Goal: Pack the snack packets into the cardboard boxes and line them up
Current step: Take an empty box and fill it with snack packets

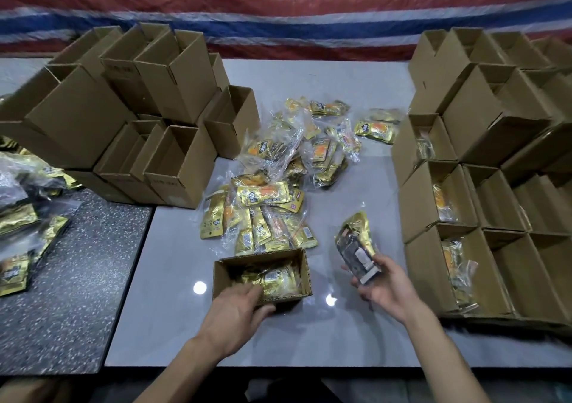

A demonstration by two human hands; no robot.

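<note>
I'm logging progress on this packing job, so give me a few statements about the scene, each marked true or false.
1. The right hand holds a snack packet. True.
2. The front box is empty. False: gold packets already lie inside it.
3. The left hand holds a packet. False: it grips the front box's near wall, fingers inside and thumb outside.
4. A pile of loose packets lies mid-table. True.
5. The boxes on the right are sealed. False: they stand open, and several show packets inside.
</note>
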